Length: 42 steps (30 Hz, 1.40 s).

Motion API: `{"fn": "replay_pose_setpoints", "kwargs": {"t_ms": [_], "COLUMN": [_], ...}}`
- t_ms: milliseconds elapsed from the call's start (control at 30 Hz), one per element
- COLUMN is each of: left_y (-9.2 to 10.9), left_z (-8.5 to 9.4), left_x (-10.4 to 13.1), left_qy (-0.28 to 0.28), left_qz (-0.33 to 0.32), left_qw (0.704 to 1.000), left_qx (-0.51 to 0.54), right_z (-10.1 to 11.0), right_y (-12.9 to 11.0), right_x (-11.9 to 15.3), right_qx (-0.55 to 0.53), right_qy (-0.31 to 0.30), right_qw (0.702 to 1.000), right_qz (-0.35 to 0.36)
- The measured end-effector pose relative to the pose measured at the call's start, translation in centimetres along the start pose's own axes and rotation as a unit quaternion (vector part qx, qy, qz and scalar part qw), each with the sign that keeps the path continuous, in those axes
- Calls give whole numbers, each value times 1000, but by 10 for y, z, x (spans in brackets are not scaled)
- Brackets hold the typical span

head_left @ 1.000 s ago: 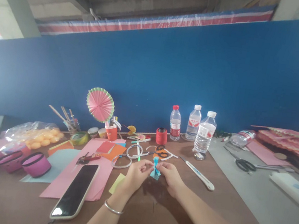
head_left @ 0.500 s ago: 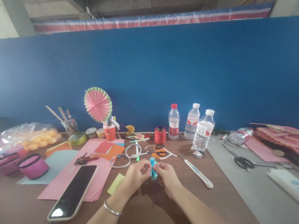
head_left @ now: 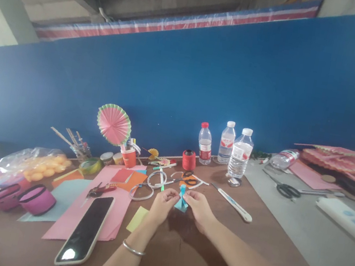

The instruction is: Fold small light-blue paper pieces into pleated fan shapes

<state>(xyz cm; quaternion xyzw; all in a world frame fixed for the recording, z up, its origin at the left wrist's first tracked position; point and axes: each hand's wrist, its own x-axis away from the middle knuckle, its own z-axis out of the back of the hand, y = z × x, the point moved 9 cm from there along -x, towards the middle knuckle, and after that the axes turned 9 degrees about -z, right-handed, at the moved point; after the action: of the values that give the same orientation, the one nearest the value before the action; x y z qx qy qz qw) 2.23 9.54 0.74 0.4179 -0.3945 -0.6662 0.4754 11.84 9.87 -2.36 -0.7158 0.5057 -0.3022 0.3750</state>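
Pleated matt paper fan point(head_left: 114, 124), glossy phone screen point(head_left: 87, 225), clear plastic bottles point(head_left: 240, 155), shiny metal bangle point(head_left: 133, 248)

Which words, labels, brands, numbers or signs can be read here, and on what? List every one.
No text can be read with certainty.
Red-capped bottle: label print too small.
Two white-capped bottles: red marks on the labels, wording too small.
Bottle lying on its side: label blurred.
Orange cup: pale marks, too small to read.
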Motion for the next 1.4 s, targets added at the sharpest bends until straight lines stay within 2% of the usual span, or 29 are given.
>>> {"fn": "replay_pose_setpoints", "kwargs": {"t_ms": [100,167,267,333,500,633,733,867,1067,1233,1333,1400], "left_y": [-8,2,30,35,14,-7,-15,-13,-11,-18,-17,-13], "left_z": [1,12,22,20,1,-8,-10,-3,-6,-15,-8,0], "left_x": [2,0,3,4,3,7,11,11,9,11,9,7], "left_qy": [4,43,96,93,26,31,51,78,57,30,45,66], "left_qz": [48,-3,-116,-128,-54,26,80,88,53,105,102,76], "left_qw": [999,998,970,967,997,993,982,984,991,983,987,993], "left_qx": [25,-53,-191,-199,-39,106,166,131,108,147,115,64], "right_z": [6,9,13,15,15,13,12,10,11,11,11,12], "right_y": [2,4,4,3,-2,-4,-6,-7,-8,-9,-10,-11], "right_x": [-2,-4,-4,-4,-2,-2,-2,-1,1,2,2,2], "right_qx": [14,34,84,124,185,197,200,190,196,211,223,228], "right_qy": [19,31,60,78,91,82,74,62,67,76,81,84], "right_qw": [1000,999,995,989,978,976,976,979,977,974,970,969], "right_qz": [0,-6,-8,-3,23,34,39,43,40,40,41,45]}}
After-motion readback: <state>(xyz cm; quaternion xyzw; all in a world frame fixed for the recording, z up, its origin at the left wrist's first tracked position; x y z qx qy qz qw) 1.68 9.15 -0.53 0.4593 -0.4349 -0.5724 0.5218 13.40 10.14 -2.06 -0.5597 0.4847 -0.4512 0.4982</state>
